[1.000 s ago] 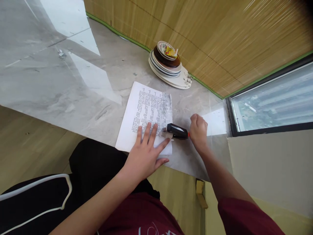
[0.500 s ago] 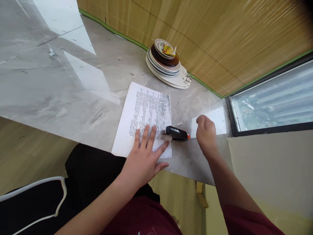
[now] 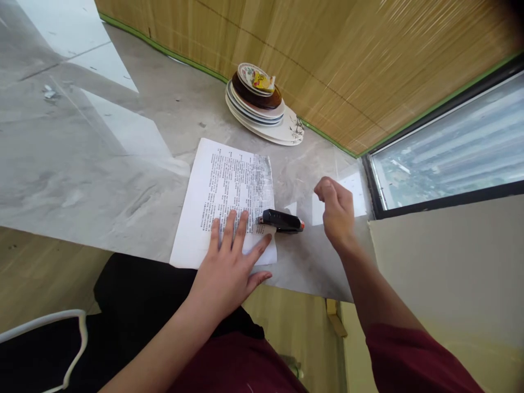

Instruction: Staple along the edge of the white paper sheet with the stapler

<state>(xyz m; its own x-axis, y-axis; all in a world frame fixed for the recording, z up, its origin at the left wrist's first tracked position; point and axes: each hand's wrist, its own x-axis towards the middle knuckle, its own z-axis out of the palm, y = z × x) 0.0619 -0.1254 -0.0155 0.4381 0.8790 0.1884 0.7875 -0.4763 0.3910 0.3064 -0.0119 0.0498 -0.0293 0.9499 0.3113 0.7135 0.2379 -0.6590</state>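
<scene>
The left hand (image 3: pixel 223 275) lay palm down on the lower part of the printed paper (image 3: pixel 196 218), just below the centre of the frame. Its 4 fingers were spread and pointed up the page, and its thumb stuck out to the right; it was open and grasped nothing.

The black stapler (image 3: pixel 282 220) lay right of that hand, near the middle of the frame. Its front end, pointing left, was over the right edge of the paper, and its orange-tipped rear end pointed right, beyond the page. Neither hand gripped it.

The right hand (image 3: pixel 338 213) was clenched, right of the stapler and apart from it. Whether anything was inside the curled fingers, I cannot tell.

The paper rested on the grey marbled desk (image 3: pixel 102 202), with dense print and a dark, smudged strip down its right side. At the upper centre stood a stack of plates (image 3: pixel 254 117), which included 1 brown dish (image 3: pixel 271 101), with a yellow packet (image 3: pixel 263 82) on top. Behind it hung a bamboo blind (image 3: pixel 319 60). A window (image 3: pixel 450 147) was at the right, and small scraps (image 3: pixel 49 93) lay on the desk at the upper left.
</scene>
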